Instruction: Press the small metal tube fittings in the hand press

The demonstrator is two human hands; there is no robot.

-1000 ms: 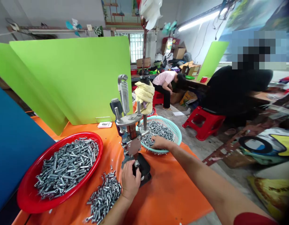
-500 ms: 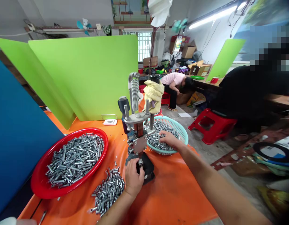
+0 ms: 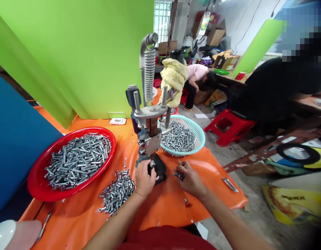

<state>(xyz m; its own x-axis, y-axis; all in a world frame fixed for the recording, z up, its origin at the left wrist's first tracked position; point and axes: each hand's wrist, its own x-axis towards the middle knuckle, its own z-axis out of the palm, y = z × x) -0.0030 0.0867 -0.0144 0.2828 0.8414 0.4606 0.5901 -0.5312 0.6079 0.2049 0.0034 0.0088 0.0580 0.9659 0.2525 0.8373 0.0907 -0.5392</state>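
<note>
My left hand (image 3: pixel 145 178) rests at the base of a hand press (image 3: pixel 153 142), thumb and fingers curled beside a small metal fitting; what they grip is hidden. My right hand (image 3: pixel 190 177) is closed on several small metal pins (image 3: pixel 179 173), low over the orange sheet to the right of the press. Behind it stands a light-blue basket (image 3: pixel 202 137) full of similar pins. Just left of my left hand lies a loose pile of short metal tubes (image 3: pixel 117 192). Farther left, a red basin (image 3: pixel 32 185) holds many longer metal tubes.
Yellow cloth (image 3: pixel 173 81) wraps the press handle. A green panel (image 3: pixel 110 62) stands behind the table. Two metal pieces (image 3: pixel 230 184) lie near the right edge. A white bowl (image 3: pixel 9 234) is at front left. Two people sit beyond, one near a red stool (image 3: pixel 228 126).
My right hand has left the blue basket and come nearer with pins in it, down beside the press. My left hand stays at the press base. The view has tilted downward.
</note>
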